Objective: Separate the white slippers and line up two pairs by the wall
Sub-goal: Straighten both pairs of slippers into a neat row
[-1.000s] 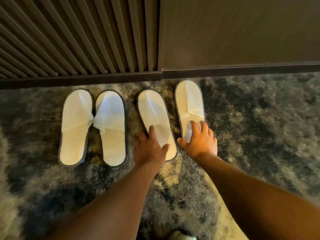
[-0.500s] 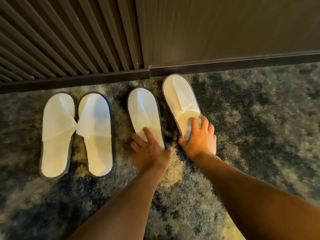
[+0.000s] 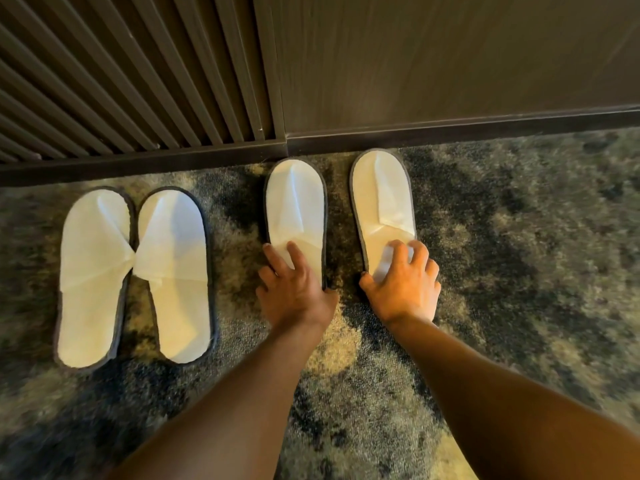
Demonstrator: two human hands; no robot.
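Since half a sec ago the right-hand pair has slid toward the baseboard & spread: the left hand lies flat, fingers spread, pressing the heel of one white slipper, the right hand presses likewise on the other slipper, neither gripping. Toes now sit just short of the wall w/ a clear gap between them. The left pair stays on the carpet, farther back & still touching at the straps, so prob. next to fix.

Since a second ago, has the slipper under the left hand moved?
Yes. The slipper under the left hand has slid toward the baseboard; its toe now lies close to it, and it sits straighter.
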